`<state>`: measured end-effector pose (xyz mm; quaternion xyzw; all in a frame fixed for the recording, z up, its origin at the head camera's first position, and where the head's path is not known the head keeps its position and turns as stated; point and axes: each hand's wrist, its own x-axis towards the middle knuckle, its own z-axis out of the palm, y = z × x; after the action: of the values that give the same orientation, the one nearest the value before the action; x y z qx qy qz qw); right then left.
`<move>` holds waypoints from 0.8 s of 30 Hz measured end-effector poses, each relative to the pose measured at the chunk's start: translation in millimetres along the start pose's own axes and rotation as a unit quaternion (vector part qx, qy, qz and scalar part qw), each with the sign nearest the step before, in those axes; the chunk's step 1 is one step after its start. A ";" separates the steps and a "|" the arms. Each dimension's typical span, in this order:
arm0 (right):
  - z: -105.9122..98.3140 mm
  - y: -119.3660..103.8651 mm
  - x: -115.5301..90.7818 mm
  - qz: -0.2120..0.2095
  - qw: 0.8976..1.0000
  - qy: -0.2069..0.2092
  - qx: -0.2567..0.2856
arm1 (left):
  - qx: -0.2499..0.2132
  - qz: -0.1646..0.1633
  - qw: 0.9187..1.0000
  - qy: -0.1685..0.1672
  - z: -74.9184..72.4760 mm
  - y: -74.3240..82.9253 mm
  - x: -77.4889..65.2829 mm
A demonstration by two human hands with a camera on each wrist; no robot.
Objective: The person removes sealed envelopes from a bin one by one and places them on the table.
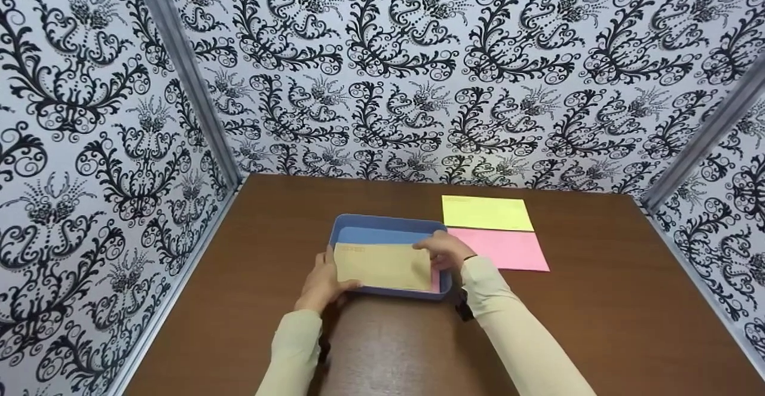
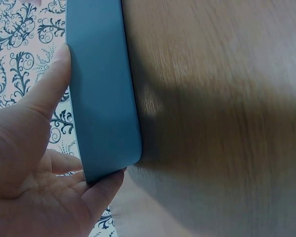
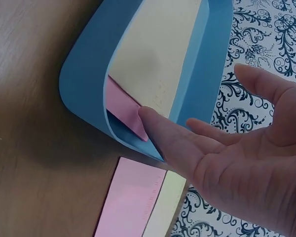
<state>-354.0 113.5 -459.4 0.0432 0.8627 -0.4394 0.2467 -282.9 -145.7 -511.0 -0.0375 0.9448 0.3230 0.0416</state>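
A blue tray stands on the table with a cream envelope-like paper lying in it. From beneath the cream paper a pink one sticks out at the right end. My left hand holds the tray's front left corner, thumb along the front rim and fingers around the side, as the left wrist view shows. At the right end my right hand reaches over the rim. Its nearly straight finger touches the papers near their edge, while the thumb stands apart.
Right of the tray, a pink paper lies against a yellow paper farther back on the brown table. Patterned walls rise behind and at both sides, with grey posts at the corners.
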 end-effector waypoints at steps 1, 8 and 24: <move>0.4 0.4 -0.1 0.000 1.000 0.001 0.002 | -0.002 0.000 1.000 0.001 0.0 -0.3 0.0; 0.6 2.9 2.1 0.002 1.000 0.005 0.027 | -0.008 0.002 1.000 0.002 -0.2 -1.5 -0.3; -1.2 11.1 8.3 -0.019 0.991 0.064 0.118 | -0.012 -0.012 1.000 -0.002 -0.8 -0.4 0.5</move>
<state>-358.4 120.0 -470.8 0.0839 0.8195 -0.5388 0.1761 -283.4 -146.4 -510.7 -0.0487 0.9402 0.3338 0.0471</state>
